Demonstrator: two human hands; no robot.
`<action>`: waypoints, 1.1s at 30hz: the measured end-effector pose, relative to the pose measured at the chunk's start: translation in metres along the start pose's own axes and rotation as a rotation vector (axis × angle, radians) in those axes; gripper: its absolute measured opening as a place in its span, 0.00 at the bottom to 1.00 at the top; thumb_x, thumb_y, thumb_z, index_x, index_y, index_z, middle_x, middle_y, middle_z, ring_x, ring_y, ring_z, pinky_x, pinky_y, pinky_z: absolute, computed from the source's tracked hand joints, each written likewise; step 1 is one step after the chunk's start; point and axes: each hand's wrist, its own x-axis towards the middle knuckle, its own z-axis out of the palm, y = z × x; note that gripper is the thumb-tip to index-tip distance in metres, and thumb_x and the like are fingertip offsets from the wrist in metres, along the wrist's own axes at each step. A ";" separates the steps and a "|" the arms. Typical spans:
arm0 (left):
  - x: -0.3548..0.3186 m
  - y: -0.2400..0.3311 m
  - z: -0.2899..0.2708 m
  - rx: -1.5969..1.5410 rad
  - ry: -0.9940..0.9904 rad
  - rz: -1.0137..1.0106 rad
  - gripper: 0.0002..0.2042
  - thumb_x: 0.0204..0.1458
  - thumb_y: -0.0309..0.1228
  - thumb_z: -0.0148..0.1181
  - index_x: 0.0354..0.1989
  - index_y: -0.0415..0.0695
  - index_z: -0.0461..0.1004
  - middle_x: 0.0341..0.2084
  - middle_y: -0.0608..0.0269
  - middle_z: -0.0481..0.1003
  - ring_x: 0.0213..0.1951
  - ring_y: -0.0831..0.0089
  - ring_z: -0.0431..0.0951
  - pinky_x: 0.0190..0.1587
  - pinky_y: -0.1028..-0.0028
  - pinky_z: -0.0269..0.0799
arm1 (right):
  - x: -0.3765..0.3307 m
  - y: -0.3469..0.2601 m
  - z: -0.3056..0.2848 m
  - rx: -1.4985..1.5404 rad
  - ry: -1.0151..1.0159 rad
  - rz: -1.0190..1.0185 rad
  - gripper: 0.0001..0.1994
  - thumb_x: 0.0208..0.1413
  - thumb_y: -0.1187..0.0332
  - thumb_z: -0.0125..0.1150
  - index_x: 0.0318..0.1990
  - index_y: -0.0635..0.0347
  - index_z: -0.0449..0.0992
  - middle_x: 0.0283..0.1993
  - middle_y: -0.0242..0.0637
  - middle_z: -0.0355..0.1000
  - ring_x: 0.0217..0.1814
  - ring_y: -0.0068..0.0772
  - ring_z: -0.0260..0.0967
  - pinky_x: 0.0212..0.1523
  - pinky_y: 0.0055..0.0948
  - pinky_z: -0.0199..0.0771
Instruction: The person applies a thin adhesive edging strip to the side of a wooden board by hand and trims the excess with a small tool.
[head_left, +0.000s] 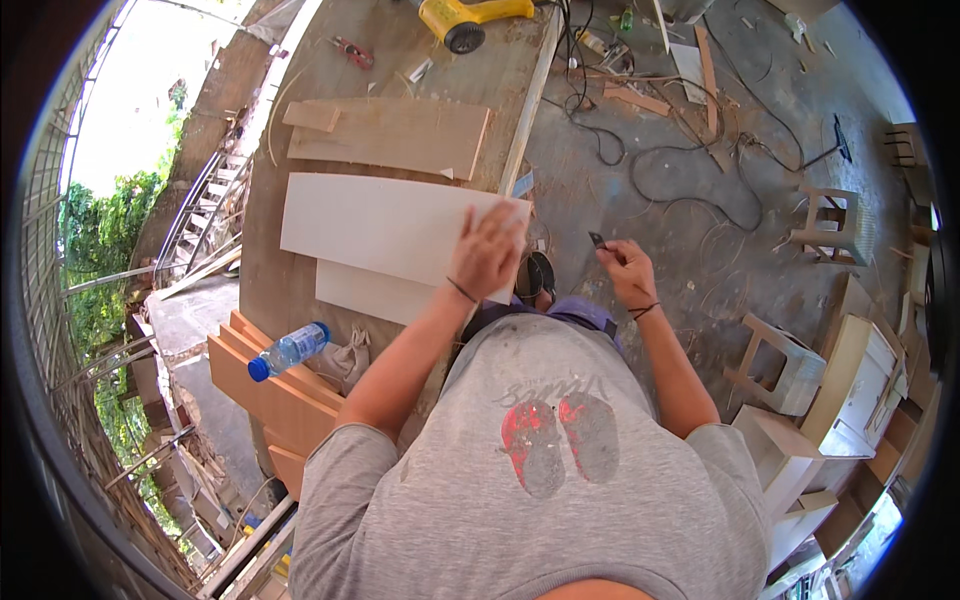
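My left hand [485,248] lies flat with fingers spread near the right end of a white board [370,225] on the workbench. Away from the bench, over the floor, my right hand [628,270] pinches a small dark blade [597,240]; its handle, if it has one, is hidden by the fingers. Under the near edge of the white board a second pale board [360,290] sticks out. Just beyond lies a light brown board [400,140], with a smaller offcut [312,115] on its left end.
At the bench's far end rest a yellow heat gun [465,22] and red-handled pliers [352,52]. A water bottle [290,350] lies on orange-brown panels [265,385] at left. Black cables [690,195] and wood scraps litter the floor; stools [785,365] and a cabinet [850,385] stand right.
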 end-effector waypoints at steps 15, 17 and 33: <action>0.023 -0.052 -0.015 0.192 0.174 -0.239 0.11 0.54 0.34 0.56 0.44 0.47 0.74 0.45 0.63 0.72 0.54 0.59 0.67 0.65 0.53 0.49 | 0.041 -0.042 0.068 -0.525 -0.339 -0.860 0.06 0.51 0.66 0.55 0.38 0.49 0.72 0.31 0.33 0.73 0.34 0.38 0.74 0.29 0.38 0.74; 0.023 -0.052 -0.016 0.180 0.176 -0.240 0.11 0.53 0.34 0.56 0.44 0.47 0.74 0.45 0.63 0.72 0.54 0.59 0.67 0.65 0.52 0.48 | 0.082 -0.051 0.056 -0.588 -0.176 -0.788 0.06 0.51 0.66 0.54 0.37 0.48 0.73 0.32 0.33 0.74 0.34 0.38 0.75 0.29 0.39 0.74; 0.025 -0.054 -0.015 0.178 0.180 -0.236 0.10 0.51 0.32 0.56 0.42 0.46 0.74 0.44 0.63 0.72 0.55 0.61 0.67 0.65 0.51 0.47 | 0.102 -0.070 0.033 -0.845 -0.051 -0.286 0.10 0.52 0.66 0.54 0.41 0.49 0.76 0.37 0.36 0.77 0.39 0.43 0.76 0.33 0.42 0.76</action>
